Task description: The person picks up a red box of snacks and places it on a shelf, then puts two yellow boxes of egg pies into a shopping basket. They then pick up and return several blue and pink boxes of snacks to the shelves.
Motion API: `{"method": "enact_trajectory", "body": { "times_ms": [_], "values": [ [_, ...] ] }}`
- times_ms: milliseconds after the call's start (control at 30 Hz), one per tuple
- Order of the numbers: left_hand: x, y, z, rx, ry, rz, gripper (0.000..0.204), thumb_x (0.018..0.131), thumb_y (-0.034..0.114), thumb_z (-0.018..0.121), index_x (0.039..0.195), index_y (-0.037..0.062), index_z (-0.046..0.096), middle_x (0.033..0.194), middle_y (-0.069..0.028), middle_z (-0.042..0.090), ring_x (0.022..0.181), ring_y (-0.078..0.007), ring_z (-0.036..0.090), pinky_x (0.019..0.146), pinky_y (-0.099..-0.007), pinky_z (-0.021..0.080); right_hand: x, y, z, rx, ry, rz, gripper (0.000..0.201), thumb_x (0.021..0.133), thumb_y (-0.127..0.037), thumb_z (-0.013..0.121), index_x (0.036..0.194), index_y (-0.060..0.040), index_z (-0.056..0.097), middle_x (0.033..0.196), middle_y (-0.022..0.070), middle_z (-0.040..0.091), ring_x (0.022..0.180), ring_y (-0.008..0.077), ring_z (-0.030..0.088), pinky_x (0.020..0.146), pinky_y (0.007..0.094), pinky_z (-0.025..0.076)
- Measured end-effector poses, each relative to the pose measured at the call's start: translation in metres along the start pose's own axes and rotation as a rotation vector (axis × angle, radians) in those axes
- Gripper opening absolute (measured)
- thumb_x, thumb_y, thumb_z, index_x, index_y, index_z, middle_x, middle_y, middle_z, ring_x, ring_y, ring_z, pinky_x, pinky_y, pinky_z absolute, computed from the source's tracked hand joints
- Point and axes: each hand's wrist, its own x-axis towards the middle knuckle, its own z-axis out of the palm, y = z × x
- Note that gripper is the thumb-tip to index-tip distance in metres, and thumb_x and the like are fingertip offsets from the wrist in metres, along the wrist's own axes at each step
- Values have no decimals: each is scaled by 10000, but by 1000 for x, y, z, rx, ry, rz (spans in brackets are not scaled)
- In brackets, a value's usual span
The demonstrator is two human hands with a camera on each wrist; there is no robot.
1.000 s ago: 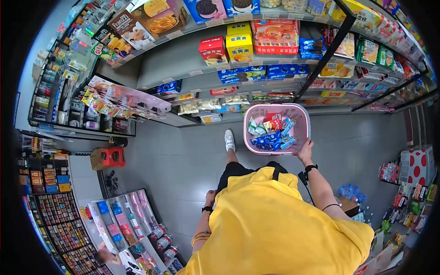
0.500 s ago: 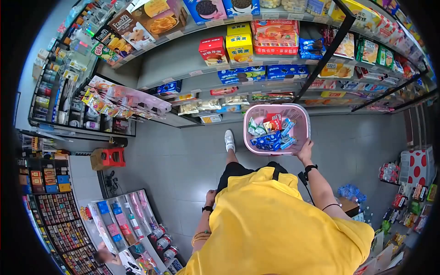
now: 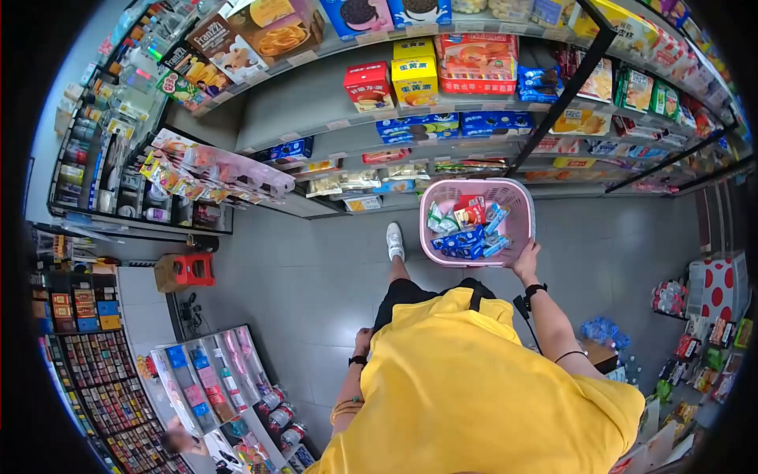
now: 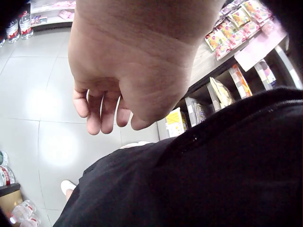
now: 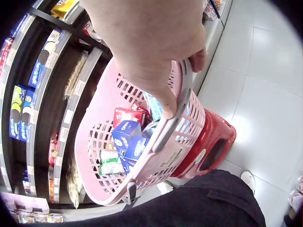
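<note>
A pink plastic basket (image 3: 519, 207) is gripped at its near right rim by my right hand (image 3: 524, 261). In the right wrist view, the thumb and fingers of my right hand (image 5: 156, 61) curl over the basket's (image 5: 90, 127) grey-handled edge. Inside lie blue boxes (image 5: 127, 135), a red box (image 5: 129, 115), a green-and-white packet (image 5: 110, 162) and light blue packets (image 3: 497, 218). A red stool (image 5: 218, 135) is under the basket. My left hand (image 4: 128, 80) hangs beside the black shorts (image 4: 189, 175) with loosely bent fingers, holding nothing.
Shelves of snack boxes (image 3: 414, 81) stand ahead of the basket. A rack of hanging packets (image 3: 225, 170) is at the left. Another red stool (image 3: 195, 270), a display stand (image 3: 212, 381) and bottles (image 3: 282, 417) are at the lower left. A dotted box (image 3: 718, 288) stands at the right.
</note>
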Motion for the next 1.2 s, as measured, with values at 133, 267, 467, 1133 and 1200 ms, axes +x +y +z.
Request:
{"method": "enact_trajectory", "body": {
  "times_ms": [133, 267, 467, 1133, 1200],
  "values": [
    [10, -13, 3, 5, 7, 7, 403, 811, 327, 621, 981, -38, 634, 895, -164, 682, 831, -237, 646, 743, -341, 495, 3, 5, 5, -1, -1, 2, 1205, 446, -154, 909, 1387, -9, 169, 1339, 221, 279, 1140, 420, 472, 953, 411, 456],
    [14, -17, 5, 1, 0, 1, 412, 812, 336, 618, 979, -40, 637, 890, -165, 680, 827, -233, 645, 739, -343, 495, 2, 1, 2, -18, -4, -1, 1211, 443, -165, 913, 1387, -7, 171, 1334, 224, 281, 1137, 419, 474, 950, 412, 457],
    [-5, 5, 2, -53, 5, -1, 426, 809, 354, 616, 977, -36, 639, 882, -167, 678, 813, -235, 641, 730, -349, 491, 2, 3, 4, -10, 23, -10, 1203, 445, -156, 914, 1383, 6, 180, 1331, 227, 286, 1142, 417, 470, 961, 408, 449],
    [2, -3, 9, 25, -20, -60, 442, 820, 364, 609, 1002, -38, 617, 925, -189, 667, 858, -258, 637, 769, -351, 482, 4, 2, 7, 0, -16, -31, 1202, 460, -175, 903, 1395, -11, 165, 1350, 234, 249, 1152, 430, 455, 979, 424, 432],
    [-1, -7, 12, 19, -3, -53, 431, 820, 360, 611, 991, -35, 620, 901, -180, 668, 832, -252, 637, 747, -345, 486, 5, 1, 5, 1, -29, -36, 1197, 468, -189, 900, 1396, -14, 166, 1354, 233, 249, 1161, 431, 445, 987, 432, 421]
  ]
}}
